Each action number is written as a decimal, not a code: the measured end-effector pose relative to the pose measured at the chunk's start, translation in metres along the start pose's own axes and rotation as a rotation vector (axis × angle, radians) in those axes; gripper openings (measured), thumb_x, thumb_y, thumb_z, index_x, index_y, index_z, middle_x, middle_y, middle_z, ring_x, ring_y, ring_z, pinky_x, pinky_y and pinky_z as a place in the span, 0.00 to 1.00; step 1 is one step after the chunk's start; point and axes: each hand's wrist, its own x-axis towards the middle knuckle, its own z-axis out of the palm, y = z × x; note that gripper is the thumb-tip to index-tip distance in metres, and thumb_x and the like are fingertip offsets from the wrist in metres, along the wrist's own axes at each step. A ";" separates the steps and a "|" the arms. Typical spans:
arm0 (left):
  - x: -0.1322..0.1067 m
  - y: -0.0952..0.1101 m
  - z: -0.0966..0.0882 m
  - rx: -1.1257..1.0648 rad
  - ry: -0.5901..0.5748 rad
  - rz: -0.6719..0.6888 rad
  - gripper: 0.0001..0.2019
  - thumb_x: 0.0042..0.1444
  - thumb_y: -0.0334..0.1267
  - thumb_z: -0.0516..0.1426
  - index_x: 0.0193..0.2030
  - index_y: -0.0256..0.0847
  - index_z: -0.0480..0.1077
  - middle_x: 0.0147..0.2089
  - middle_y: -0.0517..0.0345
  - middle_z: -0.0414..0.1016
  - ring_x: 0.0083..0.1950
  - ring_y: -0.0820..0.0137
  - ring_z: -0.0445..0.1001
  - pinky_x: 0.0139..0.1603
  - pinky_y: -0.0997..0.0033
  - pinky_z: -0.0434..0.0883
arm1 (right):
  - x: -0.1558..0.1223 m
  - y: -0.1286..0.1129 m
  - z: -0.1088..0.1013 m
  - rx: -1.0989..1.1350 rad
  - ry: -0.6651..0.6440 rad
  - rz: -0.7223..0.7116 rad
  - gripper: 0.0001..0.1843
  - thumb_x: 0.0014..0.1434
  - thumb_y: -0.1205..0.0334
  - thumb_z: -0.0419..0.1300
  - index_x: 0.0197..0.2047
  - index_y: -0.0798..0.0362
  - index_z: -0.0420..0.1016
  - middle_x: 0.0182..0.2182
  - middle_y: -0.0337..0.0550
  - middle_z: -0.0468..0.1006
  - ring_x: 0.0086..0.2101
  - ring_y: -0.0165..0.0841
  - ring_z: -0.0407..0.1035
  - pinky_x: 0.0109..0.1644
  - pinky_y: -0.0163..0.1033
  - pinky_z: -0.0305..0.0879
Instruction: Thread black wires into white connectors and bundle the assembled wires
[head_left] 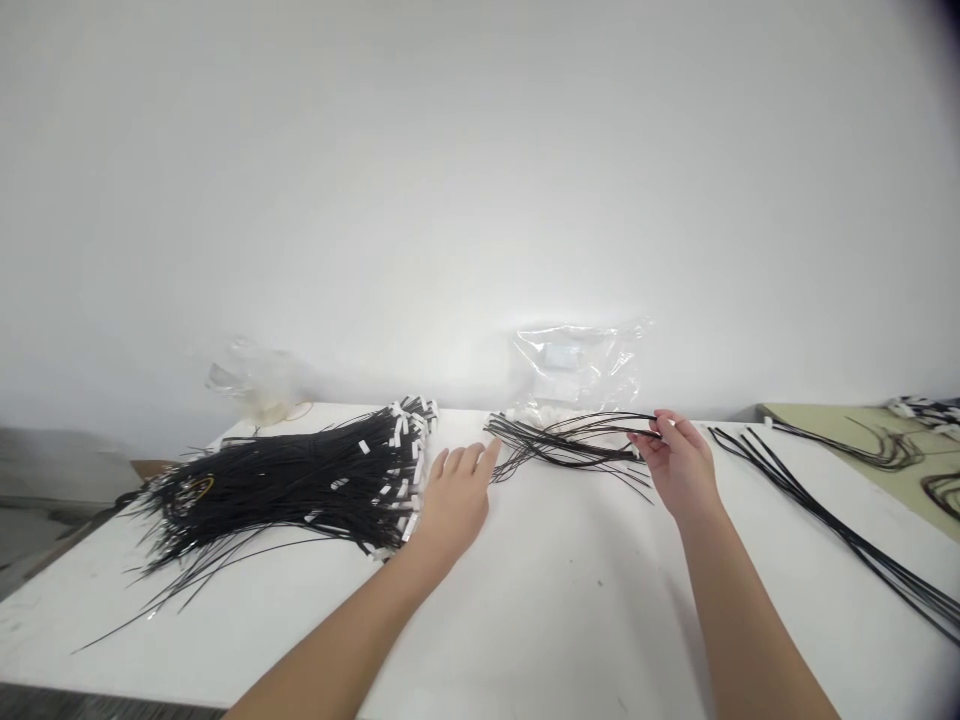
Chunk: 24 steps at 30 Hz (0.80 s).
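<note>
My right hand [681, 460] pinches the right ends of several thin black cables between thumb and fingers, lifting them a little off the table. The rest of this loose bunch of black cables [566, 448] lies crosswise in the middle, some with small white ends. My left hand [459, 492] lies low over the table with its fingers extended, close to the bunch's left ends and holding nothing I can see. Just left of it is a large pile of black cables [300, 480], whose white connectors [409, 450] face my left hand.
Against the wall, a clear plastic bag [577, 365] with white pieces stands behind the loose bunch. Another clear bag [259, 385] sits behind the pile. Long black cables [832, 525] run along the right side of the white table [570, 620]. More wires lie on a greenish surface [892, 455].
</note>
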 end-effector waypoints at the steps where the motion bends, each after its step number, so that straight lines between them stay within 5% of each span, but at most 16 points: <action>1: 0.000 0.001 -0.001 -0.017 0.001 -0.009 0.30 0.48 0.25 0.47 0.60 0.46 0.53 0.52 0.54 0.65 0.52 0.65 0.62 0.58 0.58 0.53 | -0.001 0.000 0.001 0.022 -0.014 0.005 0.14 0.43 0.58 0.66 0.34 0.51 0.70 0.25 0.33 0.65 0.26 0.24 0.66 0.47 0.43 0.67; 5: -0.002 0.006 -0.009 -0.108 -0.002 -0.017 0.28 0.48 0.39 0.52 0.58 0.45 0.56 0.52 0.52 0.65 0.51 0.61 0.62 0.61 0.51 0.45 | -0.004 -0.006 0.003 0.080 -0.107 0.007 0.12 0.46 0.58 0.64 0.34 0.51 0.69 0.26 0.34 0.66 0.28 0.26 0.66 0.47 0.45 0.66; 10: -0.002 0.006 -0.014 -0.236 -0.051 -0.014 0.38 0.44 0.62 0.50 0.60 0.45 0.53 0.57 0.47 0.59 0.57 0.56 0.58 0.61 0.46 0.40 | -0.008 -0.012 0.001 0.087 -0.231 0.039 0.08 0.47 0.62 0.60 0.32 0.50 0.67 0.26 0.35 0.64 0.30 0.27 0.64 0.44 0.44 0.65; 19: -0.001 0.000 -0.019 -0.723 -0.336 0.138 0.39 0.47 0.62 0.47 0.63 0.45 0.45 0.62 0.47 0.54 0.61 0.59 0.53 0.61 0.50 0.47 | -0.013 -0.017 0.001 0.224 -0.328 0.035 0.06 0.43 0.68 0.53 0.24 0.51 0.57 0.24 0.34 0.57 0.26 0.27 0.59 0.38 0.43 0.64; 24: -0.003 0.001 -0.019 -1.085 -0.325 0.221 0.43 0.43 0.66 0.43 0.63 0.42 0.46 0.62 0.45 0.53 0.61 0.59 0.53 0.59 0.58 0.54 | -0.013 -0.018 0.000 0.245 -0.346 -0.008 0.06 0.44 0.67 0.51 0.24 0.51 0.55 0.24 0.34 0.57 0.27 0.28 0.60 0.39 0.42 0.63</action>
